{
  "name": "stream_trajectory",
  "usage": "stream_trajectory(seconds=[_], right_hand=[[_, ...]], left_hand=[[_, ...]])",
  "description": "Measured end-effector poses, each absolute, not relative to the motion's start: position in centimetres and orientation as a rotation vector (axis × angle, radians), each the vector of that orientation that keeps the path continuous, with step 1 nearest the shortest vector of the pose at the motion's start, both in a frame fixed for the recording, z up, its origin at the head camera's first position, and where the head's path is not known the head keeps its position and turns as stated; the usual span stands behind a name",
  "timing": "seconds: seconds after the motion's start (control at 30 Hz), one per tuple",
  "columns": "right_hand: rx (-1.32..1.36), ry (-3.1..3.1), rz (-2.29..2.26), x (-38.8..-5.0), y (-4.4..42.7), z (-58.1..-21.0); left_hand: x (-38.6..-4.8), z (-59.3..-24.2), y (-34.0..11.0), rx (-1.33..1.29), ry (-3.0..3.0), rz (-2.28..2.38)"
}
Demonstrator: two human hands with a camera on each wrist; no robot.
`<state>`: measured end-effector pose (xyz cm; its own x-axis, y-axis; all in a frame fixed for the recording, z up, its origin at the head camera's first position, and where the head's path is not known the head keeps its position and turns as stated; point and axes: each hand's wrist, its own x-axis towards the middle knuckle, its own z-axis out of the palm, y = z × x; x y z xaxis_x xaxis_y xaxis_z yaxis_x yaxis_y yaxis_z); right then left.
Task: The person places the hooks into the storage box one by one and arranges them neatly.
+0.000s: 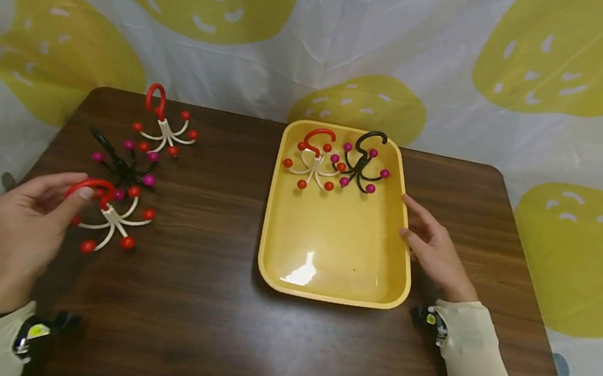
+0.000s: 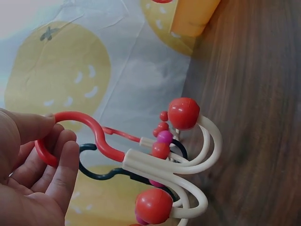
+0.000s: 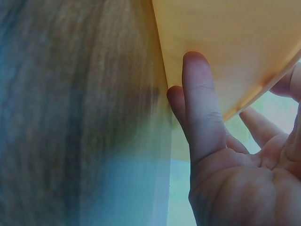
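My left hand [image 1: 32, 222] pinches the red hook of a white multi-arm hanger [image 2: 146, 165] whose curved arms end in red balls. Just behind it on the table is a black hanger [image 1: 122, 167] with magenta balls. Farther back stands another white hanger [image 1: 165, 130] with a red hook. With its fingers fairly straight, my right hand [image 1: 436, 253] touches the right side of a yellow tray [image 1: 330, 297]; in the right wrist view its fingertips [image 3: 195, 63] rest against the outer wall. Inside the tray's far end lie a white-and-red hanger [image 1: 315, 163] and a black-and-magenta hanger [image 1: 360, 167].
Under everything is a dark wooden table [image 1: 180, 317]. Its far edge meets a pale cloth backdrop [image 1: 236, 75] printed with yellow fruit shapes. A strapped device [image 1: 434, 321] sits at the right wrist and a similar one [image 1: 36, 331] at the left.
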<state>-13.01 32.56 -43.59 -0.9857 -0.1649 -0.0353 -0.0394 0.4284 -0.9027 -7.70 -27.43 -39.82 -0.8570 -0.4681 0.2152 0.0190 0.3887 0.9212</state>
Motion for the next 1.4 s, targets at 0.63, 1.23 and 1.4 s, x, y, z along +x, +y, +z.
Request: stream_trajectory(seconds=[0.63, 1.23, 1.4], right_hand=[[-0.159, 2.544, -1.578, -13.1, 32.7, -43.4], [-0.150, 2.503, -1.622, -13.1, 32.8, -43.6], [-0.142, 2.504, -1.618, -13.1, 32.8, -43.6]], left_hand=[[-8.9, -36.4, -25.5, 0.300, -2.260, -1.420], [-11.0, -33.7, -23.0, 0.131, -2.259, -1.421], [-11.7, -33.0, -22.3, 0.040, -2.189, -1.546]])
